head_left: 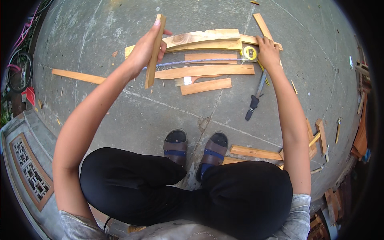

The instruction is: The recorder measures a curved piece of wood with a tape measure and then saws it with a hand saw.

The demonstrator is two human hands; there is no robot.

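My left hand point(143, 49) is closed around a short wooden slat point(154, 60), holding it tilted up off the ground. My right hand point(269, 51) reaches to the far right, fingers curled over a narrow wooden strip point(249, 39); its thumb is hidden. Beside that hand lies a yellow tape measure point(250, 53), its bluish blade point(200, 61) pulled out leftward. Two long pale boards, the upper point(204, 37) and the lower point(204, 47), lie between my hands. Nearer to me are a longer plank point(206, 71) and a short plank point(206, 86).
A metal-bladed tool with a black-wrapped handle point(252, 107) lies below my right hand. One thin strip point(78, 76) points left; another point(262, 26) crosses at far right. Near my right forearm lie wood offcuts point(256, 152) and a hammer point(338, 130). A bicycle wheel point(20, 72) stands left.
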